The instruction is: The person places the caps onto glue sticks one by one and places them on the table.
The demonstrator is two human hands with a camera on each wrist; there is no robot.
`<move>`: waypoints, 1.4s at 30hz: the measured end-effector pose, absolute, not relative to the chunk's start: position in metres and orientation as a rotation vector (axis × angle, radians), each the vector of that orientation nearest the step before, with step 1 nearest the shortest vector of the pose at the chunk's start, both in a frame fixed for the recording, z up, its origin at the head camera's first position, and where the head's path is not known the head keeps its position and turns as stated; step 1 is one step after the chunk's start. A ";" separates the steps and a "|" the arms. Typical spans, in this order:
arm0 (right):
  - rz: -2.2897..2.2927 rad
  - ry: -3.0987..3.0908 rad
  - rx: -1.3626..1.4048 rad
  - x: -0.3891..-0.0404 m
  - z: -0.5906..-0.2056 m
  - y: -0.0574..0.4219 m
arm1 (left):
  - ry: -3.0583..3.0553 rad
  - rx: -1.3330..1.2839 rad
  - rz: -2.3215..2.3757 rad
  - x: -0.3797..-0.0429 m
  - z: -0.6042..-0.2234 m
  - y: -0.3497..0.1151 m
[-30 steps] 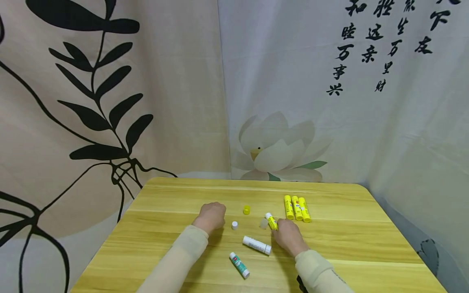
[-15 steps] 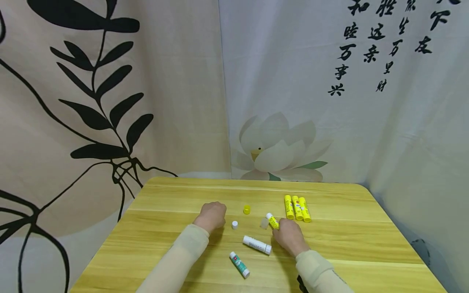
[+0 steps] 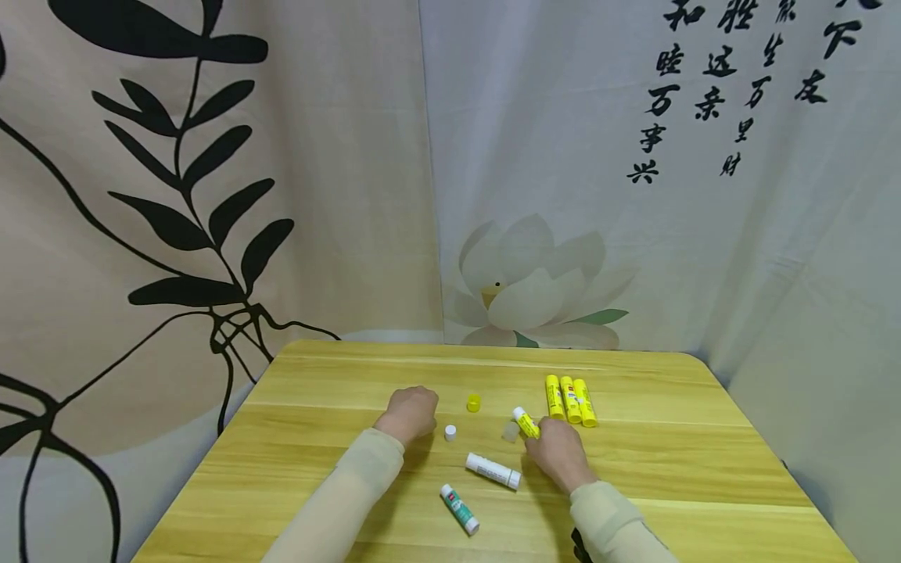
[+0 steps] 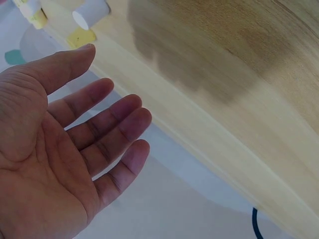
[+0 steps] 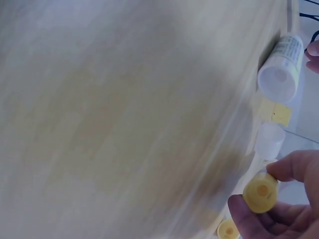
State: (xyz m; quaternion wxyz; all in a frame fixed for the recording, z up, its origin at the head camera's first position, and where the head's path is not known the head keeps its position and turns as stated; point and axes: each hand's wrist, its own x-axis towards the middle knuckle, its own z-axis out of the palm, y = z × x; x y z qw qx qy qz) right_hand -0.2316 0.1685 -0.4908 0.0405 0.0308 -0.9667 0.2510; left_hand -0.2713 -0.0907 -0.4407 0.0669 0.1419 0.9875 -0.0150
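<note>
Pinches a yellow tube (image 3: 525, 422) between the thumb and fingers of the right hand (image 3: 561, 453), with its white end pointing away and to the left, just beside a clear cap (image 3: 510, 432) and near three yellow tubes (image 3: 570, 401) lying side by side. Holds the left hand (image 3: 407, 414) over the tabletop (image 3: 338, 375) with fingers relaxed and apart, near a white cap (image 3: 450, 432). Has a yellow cap (image 3: 474, 403) farther back, and a white tube (image 3: 493, 471) and green tube (image 3: 460, 510) lying nearer.
</note>
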 end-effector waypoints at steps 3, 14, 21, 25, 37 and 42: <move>0.809 -2.960 0.061 -0.232 -0.491 0.170 | 2.969 0.429 -0.046 -0.273 -0.442 -0.091; 0.918 -2.942 0.008 -0.229 -0.490 0.172 | 3.000 0.485 -0.015 -0.278 -0.445 -0.088; 0.919 -2.921 0.020 -0.228 -0.489 0.173 | 3.012 0.498 0.030 -0.284 -0.449 -0.087; 0.932 -2.906 0.026 -0.228 -0.488 0.174 | 2.997 0.492 0.063 -0.286 -0.451 -0.086; 0.848 -2.878 0.059 -0.226 -0.484 0.173 | 3.012 0.535 0.147 -0.295 -0.461 -0.082; 0.795 -2.877 0.058 -0.225 -0.481 0.174 | 3.003 0.547 0.218 -0.301 -0.466 -0.081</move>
